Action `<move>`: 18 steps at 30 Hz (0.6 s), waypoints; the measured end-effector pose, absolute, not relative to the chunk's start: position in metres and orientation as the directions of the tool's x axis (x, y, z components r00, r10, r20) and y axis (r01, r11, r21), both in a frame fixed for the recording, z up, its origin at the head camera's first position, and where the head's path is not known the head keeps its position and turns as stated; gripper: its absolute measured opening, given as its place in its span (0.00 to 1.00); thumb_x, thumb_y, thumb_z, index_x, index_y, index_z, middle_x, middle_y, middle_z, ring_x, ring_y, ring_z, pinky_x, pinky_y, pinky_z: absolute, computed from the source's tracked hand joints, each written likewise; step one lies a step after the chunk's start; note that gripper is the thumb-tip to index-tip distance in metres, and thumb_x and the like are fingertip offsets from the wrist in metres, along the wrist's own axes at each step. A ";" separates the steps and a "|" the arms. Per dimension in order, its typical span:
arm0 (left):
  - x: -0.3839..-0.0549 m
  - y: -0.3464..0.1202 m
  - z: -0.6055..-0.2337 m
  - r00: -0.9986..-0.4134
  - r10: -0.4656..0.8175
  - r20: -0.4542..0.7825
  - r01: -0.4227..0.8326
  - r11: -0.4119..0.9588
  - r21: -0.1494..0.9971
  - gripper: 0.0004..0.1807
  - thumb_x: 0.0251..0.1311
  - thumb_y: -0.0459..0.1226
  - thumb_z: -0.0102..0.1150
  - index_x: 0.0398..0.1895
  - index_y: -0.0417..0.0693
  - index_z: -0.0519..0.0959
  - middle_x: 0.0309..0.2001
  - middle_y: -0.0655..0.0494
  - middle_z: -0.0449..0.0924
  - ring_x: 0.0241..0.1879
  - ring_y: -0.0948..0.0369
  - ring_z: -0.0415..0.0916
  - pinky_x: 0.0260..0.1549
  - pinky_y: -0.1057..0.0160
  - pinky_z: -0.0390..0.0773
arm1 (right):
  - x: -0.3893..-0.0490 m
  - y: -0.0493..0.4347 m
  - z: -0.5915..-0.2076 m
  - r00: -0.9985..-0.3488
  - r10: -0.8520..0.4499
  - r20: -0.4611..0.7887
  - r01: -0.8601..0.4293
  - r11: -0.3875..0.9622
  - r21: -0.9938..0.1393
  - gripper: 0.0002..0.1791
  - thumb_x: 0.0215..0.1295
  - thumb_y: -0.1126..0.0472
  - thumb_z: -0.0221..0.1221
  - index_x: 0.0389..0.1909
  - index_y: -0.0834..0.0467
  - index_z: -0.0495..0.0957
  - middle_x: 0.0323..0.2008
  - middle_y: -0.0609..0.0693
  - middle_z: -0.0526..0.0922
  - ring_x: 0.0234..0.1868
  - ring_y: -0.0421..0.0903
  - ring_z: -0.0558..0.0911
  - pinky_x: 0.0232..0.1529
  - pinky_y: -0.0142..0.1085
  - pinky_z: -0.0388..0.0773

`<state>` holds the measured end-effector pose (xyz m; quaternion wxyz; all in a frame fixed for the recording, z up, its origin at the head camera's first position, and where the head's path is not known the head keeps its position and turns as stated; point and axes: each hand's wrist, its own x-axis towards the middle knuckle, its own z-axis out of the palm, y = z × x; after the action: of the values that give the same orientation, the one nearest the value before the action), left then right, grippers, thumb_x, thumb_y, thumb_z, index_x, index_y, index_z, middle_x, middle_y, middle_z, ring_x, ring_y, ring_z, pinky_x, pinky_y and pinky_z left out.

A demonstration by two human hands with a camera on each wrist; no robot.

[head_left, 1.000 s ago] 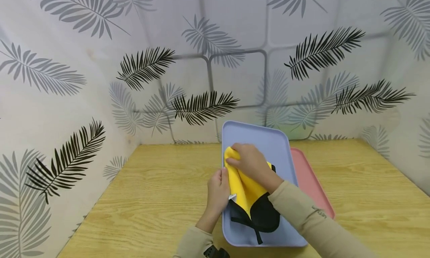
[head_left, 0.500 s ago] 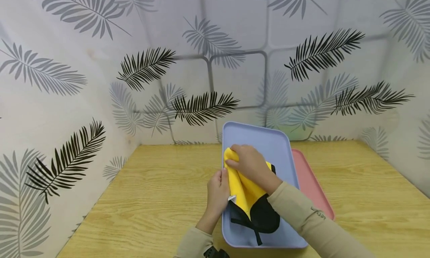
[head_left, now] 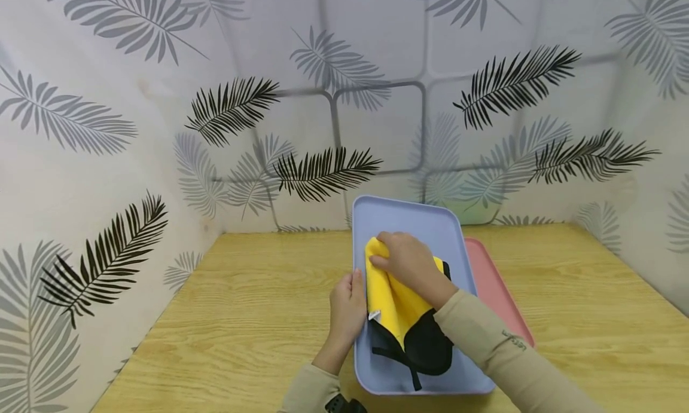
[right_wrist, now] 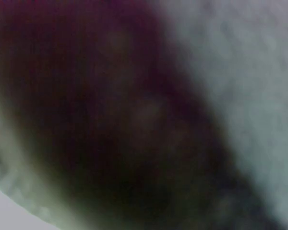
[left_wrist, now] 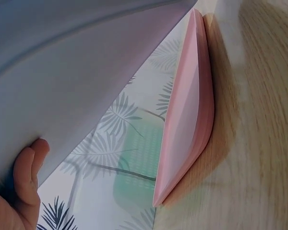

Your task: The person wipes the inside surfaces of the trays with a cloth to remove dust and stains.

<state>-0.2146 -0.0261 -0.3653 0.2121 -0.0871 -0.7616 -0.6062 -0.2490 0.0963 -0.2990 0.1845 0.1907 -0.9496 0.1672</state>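
Where right fingers [head_left: 392, 239] pinch, yellow cloth [head_left: 407, 310] creases.

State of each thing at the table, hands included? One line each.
Blue tray: tilted, left side raised off the table
Pink tray: on the table, partly hidden by the blue tray
Yellow-black fabric: creased, over the blue tray
Right hand: pinches the fabric
Left hand: grips the blue tray's left edge

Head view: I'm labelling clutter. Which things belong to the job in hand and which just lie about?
In the job: yellow-and-black cloth, pinched by the right hand; blue tray beneath, gripped by the left hand.
Apparently just lying about: pink tray.
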 end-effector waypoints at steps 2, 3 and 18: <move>-0.214 -0.026 -0.365 -0.891 -0.131 0.434 0.394 0.253 0.884 0.20 0.67 0.36 0.40 0.14 0.43 0.62 0.12 0.61 0.53 0.11 0.68 0.52 0.12 0.70 0.54 | -0.251 0.099 -0.300 -0.869 -0.291 0.401 -0.406 0.882 -0.240 0.19 0.56 0.54 0.60 0.44 0.63 0.75 0.35 0.56 0.79 0.31 0.50 0.76 0.32 0.42 0.74; -0.214 -0.026 -0.366 -0.891 -0.135 0.433 0.391 0.255 0.884 0.20 0.67 0.36 0.40 0.14 0.44 0.61 0.12 0.61 0.53 0.12 0.67 0.51 0.12 0.70 0.53 | -0.251 0.101 -0.301 -0.874 -0.284 0.394 -0.396 0.886 -0.240 0.19 0.56 0.54 0.60 0.44 0.62 0.75 0.35 0.56 0.79 0.31 0.50 0.76 0.33 0.43 0.74; -0.216 -0.033 -0.361 -0.899 -0.140 0.416 0.370 0.267 0.890 0.19 0.66 0.34 0.39 0.14 0.46 0.61 0.12 0.59 0.55 0.12 0.66 0.53 0.12 0.71 0.54 | -0.261 0.138 -0.307 -0.911 -0.251 0.326 -0.339 0.908 -0.247 0.20 0.57 0.56 0.58 0.47 0.65 0.73 0.39 0.60 0.78 0.35 0.53 0.75 0.38 0.45 0.72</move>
<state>-0.2156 -0.0329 -0.3607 0.2124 -0.0751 -0.7670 -0.6008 -0.2613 0.1376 -0.3067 0.1451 0.1527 -0.9659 0.1505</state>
